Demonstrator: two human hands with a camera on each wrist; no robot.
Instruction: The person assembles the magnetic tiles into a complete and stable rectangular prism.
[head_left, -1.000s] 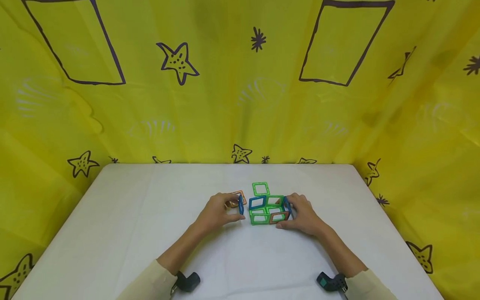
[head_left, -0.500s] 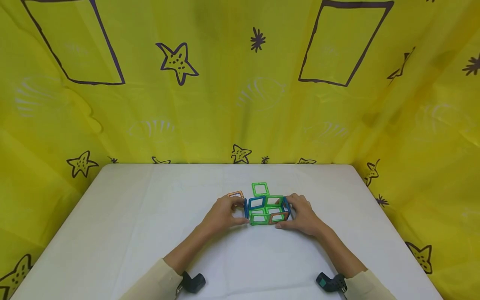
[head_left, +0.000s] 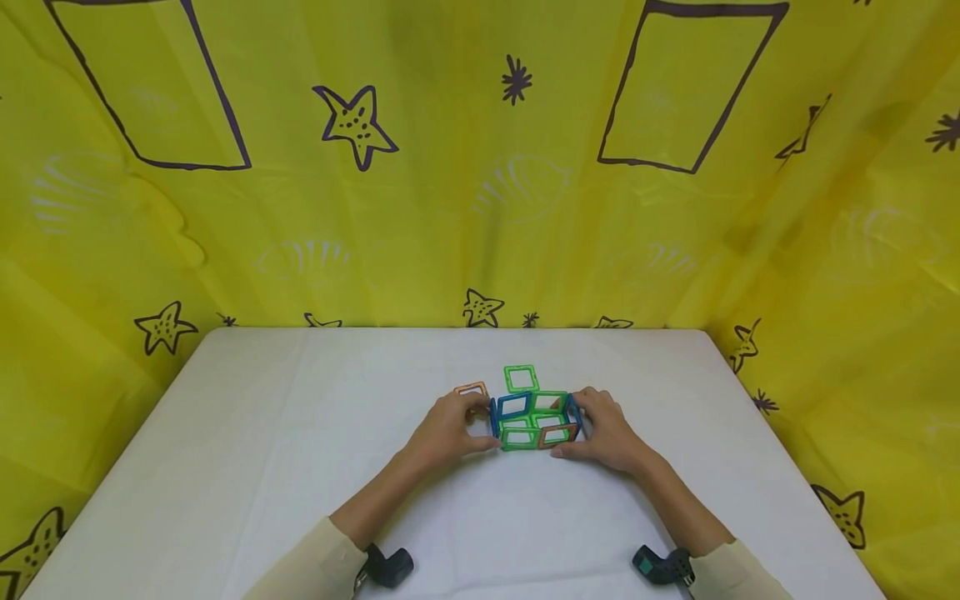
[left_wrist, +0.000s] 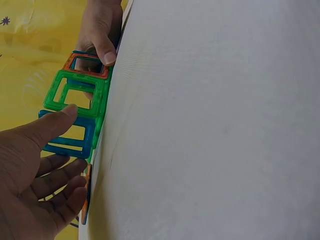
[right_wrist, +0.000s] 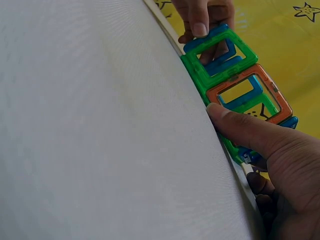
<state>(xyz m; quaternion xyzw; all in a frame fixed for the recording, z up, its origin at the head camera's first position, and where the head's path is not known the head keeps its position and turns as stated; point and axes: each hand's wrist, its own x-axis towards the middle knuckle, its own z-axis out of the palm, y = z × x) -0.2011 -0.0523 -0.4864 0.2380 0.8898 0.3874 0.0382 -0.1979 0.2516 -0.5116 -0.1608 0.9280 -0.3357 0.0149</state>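
A low open box of square magnetic tiles stands between both hands. Its front wall is a green tile [head_left: 521, 430] beside an orange tile [right_wrist: 276, 91], with blue and green ones behind. My left hand [head_left: 448, 429] grips the blue tile [left_wrist: 90, 137] upright at the box's left end, thumb at the front edge, fingers toward the back. At the other end my right hand [head_left: 611, 433] holds the box around its blue end tile [head_left: 573, 412]. The right thumb rests at the lower corner of the orange tile, and those fingers are partly hidden behind the box.
Behind the box, a loose green tile [head_left: 521, 367] lies flat on the white table [head_left: 337, 400]. An orange tile [head_left: 471, 386] lies behind the left fingers, partly covered. A yellow patterned curtain [head_left: 420, 233] encloses the table's back and sides.
My left hand has moved right and brought the blue tile up against the left end of the box. The right hand has stayed in place.
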